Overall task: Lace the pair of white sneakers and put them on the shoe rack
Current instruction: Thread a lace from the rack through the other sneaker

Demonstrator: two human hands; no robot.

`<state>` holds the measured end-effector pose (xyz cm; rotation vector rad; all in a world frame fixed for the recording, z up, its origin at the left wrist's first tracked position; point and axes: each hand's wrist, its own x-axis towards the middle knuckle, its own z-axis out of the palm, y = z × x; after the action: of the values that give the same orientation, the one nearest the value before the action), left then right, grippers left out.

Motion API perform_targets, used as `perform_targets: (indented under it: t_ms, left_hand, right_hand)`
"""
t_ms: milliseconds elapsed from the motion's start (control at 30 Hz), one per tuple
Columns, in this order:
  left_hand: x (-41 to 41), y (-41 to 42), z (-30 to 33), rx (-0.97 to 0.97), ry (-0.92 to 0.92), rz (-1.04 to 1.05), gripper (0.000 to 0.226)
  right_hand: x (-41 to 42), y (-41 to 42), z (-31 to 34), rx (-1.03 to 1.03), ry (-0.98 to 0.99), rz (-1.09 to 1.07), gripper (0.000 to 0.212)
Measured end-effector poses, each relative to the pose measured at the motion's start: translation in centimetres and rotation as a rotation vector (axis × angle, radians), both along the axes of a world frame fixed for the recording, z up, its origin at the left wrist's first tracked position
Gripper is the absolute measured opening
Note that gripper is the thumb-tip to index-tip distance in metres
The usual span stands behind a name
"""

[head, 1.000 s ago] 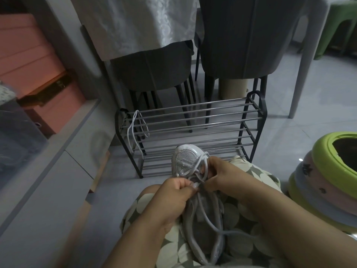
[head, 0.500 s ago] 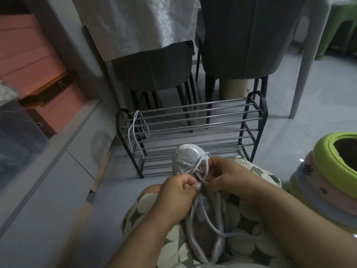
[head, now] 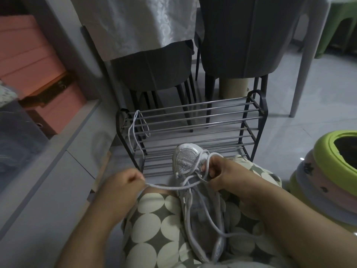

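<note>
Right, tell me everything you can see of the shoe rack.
The shoe rack is a low black-framed stand with tiers of thin, shiny metal-looking rods running side to side and a looped handle at each end. It stands upright on the pale tiled floor, just in front of two dark chairs. No shoes sit on it. A loose white lace hangs over its upper rods at the left end. The sneaker toe overlaps its lower tiers in view.

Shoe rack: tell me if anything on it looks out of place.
One thing: a loose white shoelace is draped over the top bars at the left end of the shoe rack, dangling down, with no shoe there. Only one sneaker shows, on the person's lap.
</note>
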<state>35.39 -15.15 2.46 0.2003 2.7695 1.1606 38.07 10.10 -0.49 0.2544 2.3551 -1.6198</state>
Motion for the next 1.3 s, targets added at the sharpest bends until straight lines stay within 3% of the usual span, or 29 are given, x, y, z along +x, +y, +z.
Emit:
perform_targets:
  t_ms: [33, 100, 167, 300, 467, 533, 733, 833, 1067, 1200, 1300]
  left_hand:
    - [0.3, 1.1, -0.4, -0.084, 0.087, -0.008, 0.014]
    - [0.8, 3.5, -1.0, -0.023, 0.184, -0.088, 0.009]
    - [0.9, 5.6, -2.1, 0.011, 0.189, -0.215, 0.007]
    - [0.9, 7.6, -3.8, -0.104, 0.266, -0.322, 0.004]
    - [0.3, 5.7, -2.7, 0.107, 0.186, -0.322, 0.018]
    - [0.2, 3.1, -1.2, 0.15, 0.167, -0.286, 0.016]
    - [-1.4, -5.8, 2.2, 0.016, 0.21, 0.143, 0.02]
    - [-1.2, -3.5, 1.5, -0.137, 0.132, 0.025, 0.024]
    - [0.5, 6.5, -2.5, -0.056, 0.267, -0.321, 0.005]
    - [0.5, 8.4, -3.6, -0.166, 0.362, -0.332, 0.011]
    - [0.1, 7.6, -3.4, -0.048, 0.314, -0.335, 0.015]
  right_hand:
    - [0.0, -0.1, 0.0, 0.004, 0.001, 0.0, 0.04]
    - [0.1, -0.1, 0.1, 0.002, 0.003, 0.007, 0.04]
    - [0.1, -0.1, 0.2, -0.009, 0.006, 0.015, 0.04]
    - [0.1, 0.1, 0.3, -0.024, 0.019, 0.03, 0.042]
    - [0.1, 0.3, 0.5, -0.017, 0.016, 0.058, 0.035]
    - [0.1, 0.2, 0.5, -0.019, 0.017, 0.059, 0.036]
    - [0.1, 0.2, 0.5, 0.001, 0.019, 0.056, 0.035]
    - [0.2, 0.2, 0.6, 0.022, 0.022, 0.056, 0.034]
    - [0.3, 0.2, 0.5, -0.001, 0.026, 0.047, 0.035]
    - [0.2, 0.2, 0.5, -0.02, 0.03, 0.051, 0.035]
    - [0.2, 0.3, 0.4, -0.012, 0.036, 0.061, 0.038]
